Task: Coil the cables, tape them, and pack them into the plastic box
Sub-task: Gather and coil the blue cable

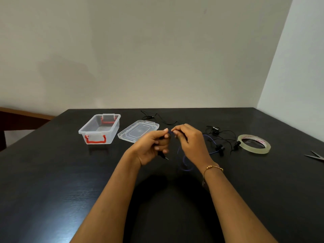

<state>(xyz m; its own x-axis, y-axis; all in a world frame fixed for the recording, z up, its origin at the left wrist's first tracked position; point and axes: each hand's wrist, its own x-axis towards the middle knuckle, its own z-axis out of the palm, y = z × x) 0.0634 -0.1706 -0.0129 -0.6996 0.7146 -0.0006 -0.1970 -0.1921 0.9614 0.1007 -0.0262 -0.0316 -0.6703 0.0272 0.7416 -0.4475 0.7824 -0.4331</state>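
Note:
Both hands hold a thin blue earphone cable above the middle of the dark table. My left hand grips the plug end, whose jack sticks out below the fist. My right hand pinches the cable between thumb and forefinger close to the left fingertips. The rest of the blue cable hangs in loose loops beneath my right wrist and trails right to its earbuds. A clear plastic box with red latches stands open at the back left, its lid lying beside it. A roll of clear tape lies at the right.
Two black earphone cables lie loose on the table: one behind the lid, another between my right hand and the tape. Scissors rest at the far right edge. Walls stand behind and to the right.

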